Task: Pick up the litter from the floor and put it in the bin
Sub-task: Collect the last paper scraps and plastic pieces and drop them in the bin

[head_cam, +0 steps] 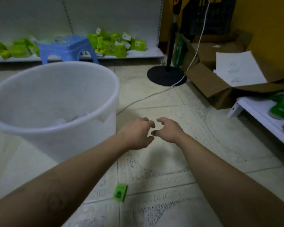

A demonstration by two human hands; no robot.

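Observation:
A large white plastic bin (110, 89) stands on the tiled floor at the left, with pale crumpled litter in its bottom (67, 120). A small green packet (120, 192) lies flat on the floor near me, between my forearms. My left hand (136, 135) hovers just right of the bin's wall, fingers curled and apart, holding nothing. My right hand (169, 130) is beside it, almost touching at the fingertips, also empty with fingers spread.
A blue plastic stool (67, 48) stands behind the bin by a low shelf of green packets (115, 43). A black fan base (166, 76) with a white cable (144, 99), an open cardboard box (210, 86) with paper and a white shelf (259, 112) line the right side.

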